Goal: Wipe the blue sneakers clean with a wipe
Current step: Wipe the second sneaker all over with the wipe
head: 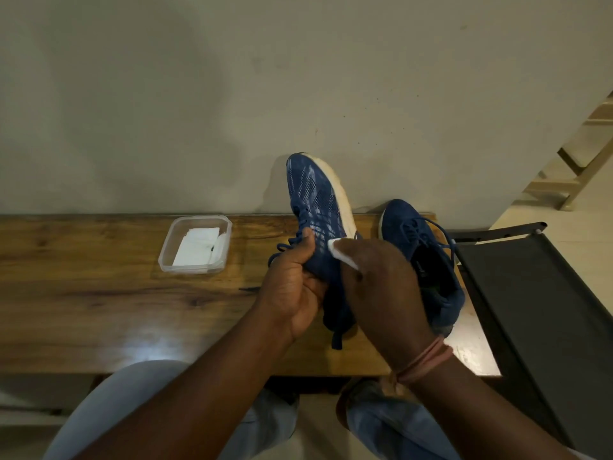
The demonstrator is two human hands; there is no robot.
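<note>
Both hands work on one blue sneaker (pixel 313 194) held up over the worktop (pixel 99 303). Left hand (pixel 295 287) has its grip closed round the rear of that shoe, fingers curled under it and the thumb lying over the lace area near the tongue. Right hand (pixel 381 287) has its grip closed on a white wipe (pixel 338 250), fingers bent over it and pressing it against the side of the upper, close to the pale sole edge; only a small fold of the wipe shows past the knuckles. A pinkish band (pixel 428 360) circles the right wrist.

The held shoe is tilted with its toe pointing up and away toward the wall (pixel 298 78), its white sole facing right. A loose blue lace (pixel 336 336) hangs from under the hands down to the wood.

Just to the right, the second blue sneaker (pixel 428 260) rests on the worktop, toe toward the wall, its dark opening facing up and partly hidden behind the right hand.

To the left, well apart from the shoes, a clear plastic tub (pixel 195 244) sits on the wood with white folded wipes inside.

A dark fabric chair (pixel 537 310) stands at the right end of the worktop. Pale trousers (pixel 132 410) show at the bottom edge.
</note>
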